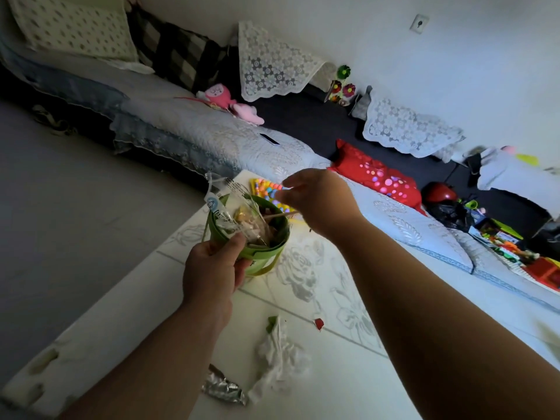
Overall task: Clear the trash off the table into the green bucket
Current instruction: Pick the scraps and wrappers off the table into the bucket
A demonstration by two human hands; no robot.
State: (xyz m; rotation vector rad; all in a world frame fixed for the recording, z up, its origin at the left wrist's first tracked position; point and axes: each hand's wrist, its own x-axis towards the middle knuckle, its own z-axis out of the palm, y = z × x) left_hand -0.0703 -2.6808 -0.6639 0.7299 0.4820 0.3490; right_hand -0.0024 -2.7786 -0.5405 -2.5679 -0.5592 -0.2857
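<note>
Tissue (pixel 278 353) and foil wrapper (pixel 224 389) lie nearby; left hand (pixel 212 268) grips upright green bucket (pixel 264 255), right hand (pixel 321 201) above, grip unclear.

Two hands: one left hand (pixel 212 268), one right hand (pixel 318 201). One green bucket (pixel 263 258) at the left hand's fingers, with one clear bag (pixel 227 204) in it. Nearer the person than the left hand: one white tissue (pixel 278 356), one silver wrapper (pixel 224 389), one red scrap (pixel 319 324).
</note>
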